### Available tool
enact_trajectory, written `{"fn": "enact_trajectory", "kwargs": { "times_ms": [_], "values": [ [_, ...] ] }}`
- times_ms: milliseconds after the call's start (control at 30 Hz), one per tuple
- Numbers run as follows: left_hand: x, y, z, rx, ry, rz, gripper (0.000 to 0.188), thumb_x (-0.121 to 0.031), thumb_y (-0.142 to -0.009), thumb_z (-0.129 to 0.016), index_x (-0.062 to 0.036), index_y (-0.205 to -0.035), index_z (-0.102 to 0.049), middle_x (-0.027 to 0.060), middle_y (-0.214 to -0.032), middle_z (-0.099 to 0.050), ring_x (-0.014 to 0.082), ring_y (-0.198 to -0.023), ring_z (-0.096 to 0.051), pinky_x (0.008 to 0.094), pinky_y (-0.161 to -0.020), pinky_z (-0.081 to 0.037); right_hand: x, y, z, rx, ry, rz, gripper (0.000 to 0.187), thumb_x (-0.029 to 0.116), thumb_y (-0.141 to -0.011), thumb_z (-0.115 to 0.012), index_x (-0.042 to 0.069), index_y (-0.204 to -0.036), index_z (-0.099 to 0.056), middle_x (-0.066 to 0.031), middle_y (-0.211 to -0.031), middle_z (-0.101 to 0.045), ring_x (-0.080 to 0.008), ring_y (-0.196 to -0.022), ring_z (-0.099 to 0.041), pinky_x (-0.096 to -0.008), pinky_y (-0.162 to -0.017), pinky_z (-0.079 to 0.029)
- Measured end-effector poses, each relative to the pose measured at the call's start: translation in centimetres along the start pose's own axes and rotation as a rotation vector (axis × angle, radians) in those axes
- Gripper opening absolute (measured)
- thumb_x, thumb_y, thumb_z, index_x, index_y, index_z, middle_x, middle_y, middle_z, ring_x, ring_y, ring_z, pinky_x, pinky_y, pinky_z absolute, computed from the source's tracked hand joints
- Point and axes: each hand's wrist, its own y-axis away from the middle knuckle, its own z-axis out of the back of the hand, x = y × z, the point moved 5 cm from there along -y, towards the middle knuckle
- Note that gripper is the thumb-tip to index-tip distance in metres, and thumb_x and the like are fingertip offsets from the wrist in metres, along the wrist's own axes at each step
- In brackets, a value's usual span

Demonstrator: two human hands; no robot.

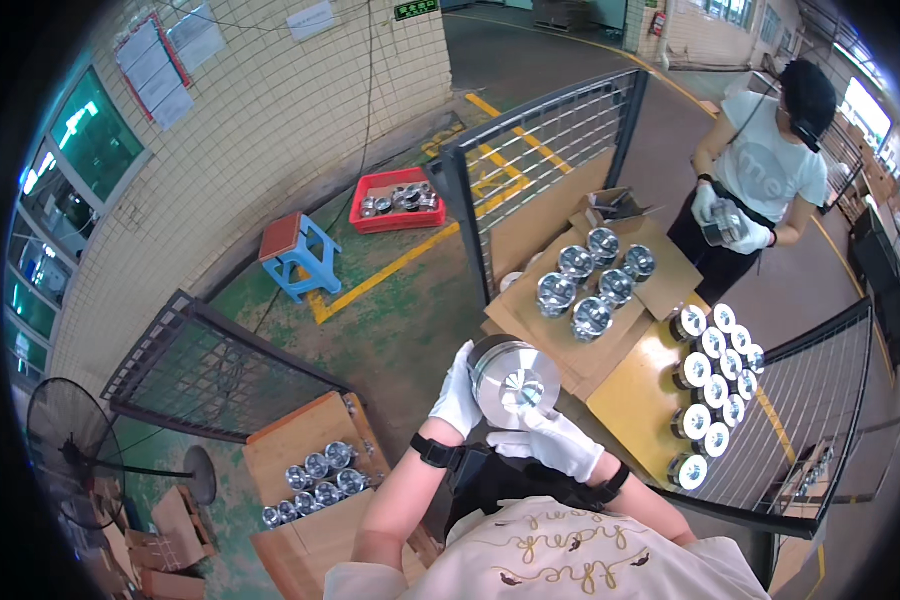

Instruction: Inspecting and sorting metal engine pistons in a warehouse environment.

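Note:
A large, shiny metal piston [517,372] is held up in front of my body, its round polished face toward me. My left hand [457,395], in a white glove, grips the left side of its dark ringed wall. At its lower edge my right hand [560,440], also white-gloved, has a digit on the face, while other fingers stretch leftward below the rim. The far fingers of my left hand are hidden behind the piston. Ahead and to the right, several similar pistons [592,318] stand on cardboard [625,335] over a yellow table [620,400].
More pistons [715,390] stand in rows at the table's right side. Mesh panels [560,150] border it. A co-worker [760,170] holds metal parts beyond. To the left are a blue stool [305,260], a red crate [398,218], a fan [70,455] and a piston-laden board [300,430].

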Motion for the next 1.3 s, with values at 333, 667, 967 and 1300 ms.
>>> {"fn": "enact_trajectory", "kwargs": {
  "times_ms": [333, 667, 967, 1300],
  "values": [
    [3.8, 2.1, -9.0, 0.040, -0.417, -0.425, 0.050, -0.044, -0.103, -0.037, -0.0041, -0.098, -0.066, 0.0019, -0.084, -0.067, 0.0096, -0.078, -0.062, 0.0252, -0.075, -0.050, 3.1, 6.2, 3.7, 0.123, -0.150, 0.297, 0.065, 0.007, -0.085, -0.068, 0.006, -0.142, -0.036, -0.0148, -0.133, -0.051, -0.0291, -0.119, -0.056, -0.0428, -0.097, -0.052],
    [7.6, 10.7, -9.3, 0.145, -0.281, -0.395, 0.051, -0.013, -0.095, -0.051, 0.0043, -0.141, -0.036, 0.0116, -0.132, -0.052, 0.0208, -0.122, -0.050, 0.0357, -0.105, -0.037, 6.8, 9.2, 5.4, -0.203, 0.510, 0.655, 0.072, 0.007, -0.090, -0.064, 0.003, -0.150, -0.024, -0.0086, -0.142, -0.045, -0.0156, -0.127, -0.046, -0.0308, -0.107, -0.038],
    [11.0, 8.6, -4.5, -0.001, 0.078, -0.300, 0.042, -0.030, -0.098, -0.041, -0.0038, -0.130, -0.051, 0.0129, -0.126, -0.059, 0.0293, -0.115, -0.058, 0.0471, -0.101, -0.047, 6.5, 11.4, -0.6, -0.492, 1.471, 0.969, 0.090, 0.002, -0.071, -0.072, 0.006, -0.150, -0.029, -0.0179, -0.130, -0.054, -0.0358, -0.108, -0.055, -0.0433, -0.093, -0.044],
    [10.5, 8.8, -7.8, 0.112, 0.220, -0.251, 0.051, -0.039, -0.099, -0.032, -0.0045, -0.133, -0.050, 0.0154, -0.130, -0.057, 0.0326, -0.118, -0.058, 0.0488, -0.101, -0.048, 4.4, 11.2, 2.9, -0.098, 0.644, 0.934, 0.103, 0.005, -0.077, -0.077, 0.003, -0.153, -0.007, -0.0148, -0.149, -0.037, -0.0269, -0.131, -0.043, -0.0376, -0.107, -0.039]
  ]
}}
